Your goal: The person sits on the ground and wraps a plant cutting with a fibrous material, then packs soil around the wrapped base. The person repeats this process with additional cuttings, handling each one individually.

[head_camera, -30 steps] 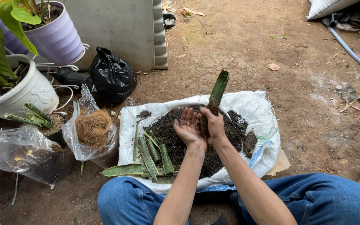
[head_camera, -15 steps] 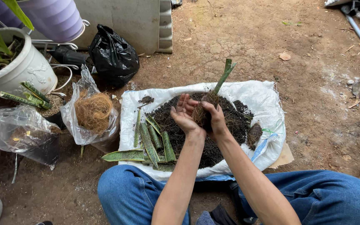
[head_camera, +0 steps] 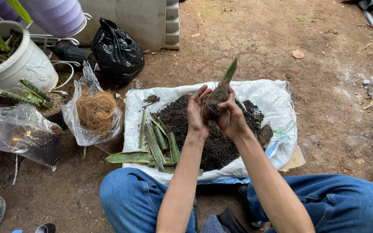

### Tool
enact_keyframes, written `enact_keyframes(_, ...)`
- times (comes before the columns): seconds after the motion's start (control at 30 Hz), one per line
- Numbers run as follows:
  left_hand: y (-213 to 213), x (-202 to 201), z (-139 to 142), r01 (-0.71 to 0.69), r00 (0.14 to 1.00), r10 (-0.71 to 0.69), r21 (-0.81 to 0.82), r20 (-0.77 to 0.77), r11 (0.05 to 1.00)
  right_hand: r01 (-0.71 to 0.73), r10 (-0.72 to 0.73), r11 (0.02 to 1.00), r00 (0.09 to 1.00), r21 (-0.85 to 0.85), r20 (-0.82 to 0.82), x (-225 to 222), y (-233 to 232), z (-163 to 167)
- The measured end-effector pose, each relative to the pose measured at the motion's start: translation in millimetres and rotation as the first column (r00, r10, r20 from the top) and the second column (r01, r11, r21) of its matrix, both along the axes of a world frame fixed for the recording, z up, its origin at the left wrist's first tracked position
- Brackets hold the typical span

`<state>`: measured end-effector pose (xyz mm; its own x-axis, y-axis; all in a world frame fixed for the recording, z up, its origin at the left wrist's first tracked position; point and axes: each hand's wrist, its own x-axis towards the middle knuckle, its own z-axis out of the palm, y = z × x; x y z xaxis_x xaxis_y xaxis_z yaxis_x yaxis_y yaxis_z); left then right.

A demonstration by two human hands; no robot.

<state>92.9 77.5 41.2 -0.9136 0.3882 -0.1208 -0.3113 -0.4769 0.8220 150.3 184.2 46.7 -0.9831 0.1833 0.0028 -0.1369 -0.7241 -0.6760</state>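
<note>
Above the middle of the white sack [head_camera: 273, 97], both hands hold a small plant cutting [head_camera: 220, 92] up over the heap of dark soil [head_camera: 203, 138]. Its root clump sits between the palms and its narrow green leaf points upward and away. The left hand [head_camera: 197, 114] cups the clump from its side with fingers spread and slightly curled, and the right hand [head_camera: 231, 118] wraps the other side with the thumb pressed against the roots.

Along the sack's left edge lies a row of cut green leaves [head_camera: 156, 142], some reaching over its near edge onto the dirt. Off the sack's left edge stands a clear plastic bag of brown coconut fibre [head_camera: 96, 112]. Beyond the sack's far left corner sits a tied black plastic bag [head_camera: 117, 49]. A white flowerpot [head_camera: 22, 64] stands further left. The person's jeans-clad knees [head_camera: 130, 196] frame the sack's near edge.
</note>
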Motion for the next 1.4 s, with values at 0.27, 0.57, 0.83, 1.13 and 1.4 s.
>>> enact_keyframes(0.27,-4.4,-1.1,-11.8,0.327,0.938,-0.330,-0.045,-0.110,0.944,0.075,-0.064,0.984,0.995,0.163,-0.071,2.3,9.4,-0.5)
enact_keyframes(0.57,-4.9,9.6,-8.1,0.350,0.924,-0.309,0.172,-0.227,0.921,0.403,-0.227,0.626,0.913,0.668,-0.338,5.9,-0.1,15.1)
enact_keyframes(0.83,-2.7,22.1,19.4,0.230,0.889,-0.237,-0.066,-0.393,0.971,0.289,-0.143,0.868,0.924,0.403,-0.354,14.6,1.8,37.1)
enact_keyframes(1.13,6.7,33.5,22.4,0.108,0.868,-0.128,-0.070,-0.479,0.992,0.373,-0.194,0.751,0.914,0.546,-0.357,16.8,1.9,39.2)
enact_keyframes(1.4,4.8,33.2,25.8,0.173,0.936,-0.137,0.084,-0.324,0.981,0.330,-0.202,0.802,0.934,0.498,-0.293,13.5,1.7,36.1)
